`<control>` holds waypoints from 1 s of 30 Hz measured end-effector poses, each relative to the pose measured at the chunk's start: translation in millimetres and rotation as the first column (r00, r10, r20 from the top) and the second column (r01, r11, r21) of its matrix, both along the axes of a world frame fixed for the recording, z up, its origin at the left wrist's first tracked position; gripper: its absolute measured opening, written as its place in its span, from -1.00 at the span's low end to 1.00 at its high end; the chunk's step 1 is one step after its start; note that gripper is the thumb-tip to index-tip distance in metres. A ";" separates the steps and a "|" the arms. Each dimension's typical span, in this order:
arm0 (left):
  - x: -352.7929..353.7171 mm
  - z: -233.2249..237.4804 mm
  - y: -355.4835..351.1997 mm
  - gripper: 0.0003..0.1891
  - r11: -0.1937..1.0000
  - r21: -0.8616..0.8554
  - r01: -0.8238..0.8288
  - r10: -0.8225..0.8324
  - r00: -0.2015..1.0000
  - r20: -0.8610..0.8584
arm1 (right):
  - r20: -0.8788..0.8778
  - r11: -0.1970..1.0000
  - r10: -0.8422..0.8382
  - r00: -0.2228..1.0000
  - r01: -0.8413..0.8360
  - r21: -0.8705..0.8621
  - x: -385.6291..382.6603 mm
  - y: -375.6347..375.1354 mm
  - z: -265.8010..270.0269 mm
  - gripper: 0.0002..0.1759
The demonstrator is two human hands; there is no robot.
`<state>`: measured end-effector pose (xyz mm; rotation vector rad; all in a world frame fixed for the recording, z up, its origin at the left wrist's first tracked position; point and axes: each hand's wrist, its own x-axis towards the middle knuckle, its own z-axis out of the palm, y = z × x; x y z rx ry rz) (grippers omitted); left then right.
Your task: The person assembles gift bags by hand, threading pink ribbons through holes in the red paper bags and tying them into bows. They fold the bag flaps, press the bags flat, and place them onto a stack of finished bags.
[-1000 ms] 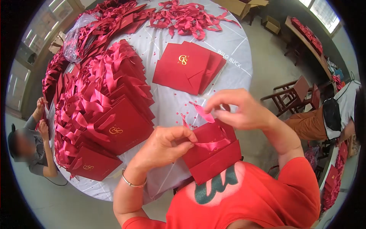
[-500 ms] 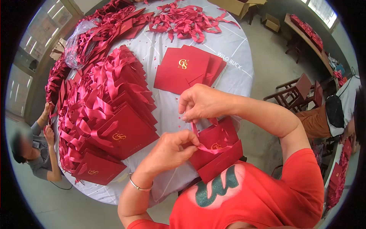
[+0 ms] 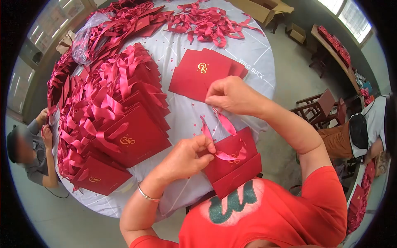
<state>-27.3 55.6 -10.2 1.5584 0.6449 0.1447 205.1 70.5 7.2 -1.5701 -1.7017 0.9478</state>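
A small red paper gift bag (image 3: 231, 169) with gold lettering lies at the table's near edge, against the red shirt. Pink ribbon (image 3: 225, 122) runs through its top, with a loop drooping over the front. My left hand (image 3: 188, 159) is closed at the bag's left side, pinching the ribbon between thumb and forefinger. Higher up, my right hand (image 3: 233, 96) is pinched closed at the upper end of a ribbon strand stretched up from the bag. Just beyond it lie several flat red bags (image 3: 202, 72), partly covered by my right hand.
Many finished-looking red bags with ribbon bows (image 3: 120, 124) stand packed on the left. Loose ribbons (image 3: 211, 22) lie at the back of the white-clothed table (image 3: 182, 120). A co-worker (image 3: 31, 155) handles ribbon at far left; another person (image 3: 355, 132) stands right, near chairs (image 3: 320, 107).
My right hand has moved up and away from the bag, drawing the ribbon strand out longer. My left hand stays pinched near the bag's left side.
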 end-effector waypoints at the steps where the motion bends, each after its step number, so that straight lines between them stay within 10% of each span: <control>1: -0.5 -2.0 0.5 -0.88 1.000 0.011 0.010 -0.010 1.000 0.007 | 0.159 0.996 0.000 0.987 -0.014 0.084 2.1 -2.8 -0.6 -0.80; 7: -0.2 0.5 1.8 -0.89 0.999 0.025 0.031 -0.031 0.999 -0.017 | 0.671 0.992 0.002 0.742 -0.086 0.093 -12.6 -11.6 -5.7 -0.74; 13: -1.6 -1.7 1.2 -0.89 1.000 0.009 0.027 -0.027 1.000 -0.007 | 0.696 0.990 0.016 0.718 -0.110 0.091 -13.7 -11.2 -16.6 -0.74; 19: -1.8 0.3 0.9 -0.90 0.999 0.021 0.040 -0.040 0.999 -0.007 | 0.051 0.999 0.032 0.998 -0.032 -0.002 -21.9 -13.3 -4.0 -0.85; 22: -2.2 0.6 0.9 -0.90 0.998 0.050 0.044 -0.044 0.999 -0.005 | -0.025 0.960 0.073 0.997 -0.077 -0.270 -26.5 -7.2 -1.2 -0.85; 30: -1.1 5.8 -2.7 -0.81 0.990 0.137 0.031 -0.032 0.999 0.002 | 0.187 0.964 0.183 0.965 -0.139 -0.226 -33.6 0.8 1.7 -0.85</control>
